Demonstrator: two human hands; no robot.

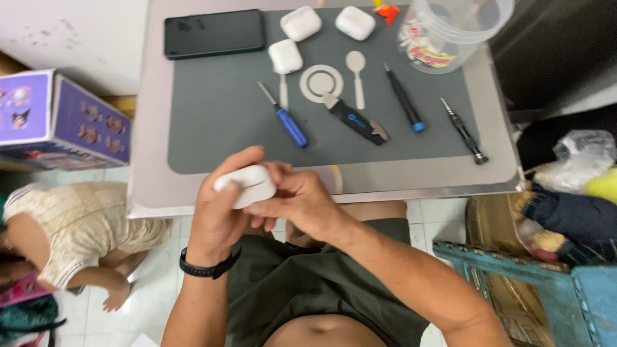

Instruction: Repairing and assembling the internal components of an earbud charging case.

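Grey mat (218,122) on bench (154,128), upper frame. White earbud case (247,185), lower centre: left hand (222,212) wrapped around it, right hand (302,202) pinching its edge. Likely light, smooth, slippery; grip by flat sides.

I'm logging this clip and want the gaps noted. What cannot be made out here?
Head view only:
- White earbud case: its underside and any seam are covered by the left hand and right hand.
- Clear plastic tub: its top is cut off by the frame edge; the contents are blurred.
- Orange item: cut off by the top edge, kind unclear.
- Screwdriver tip: too small to tell its type.
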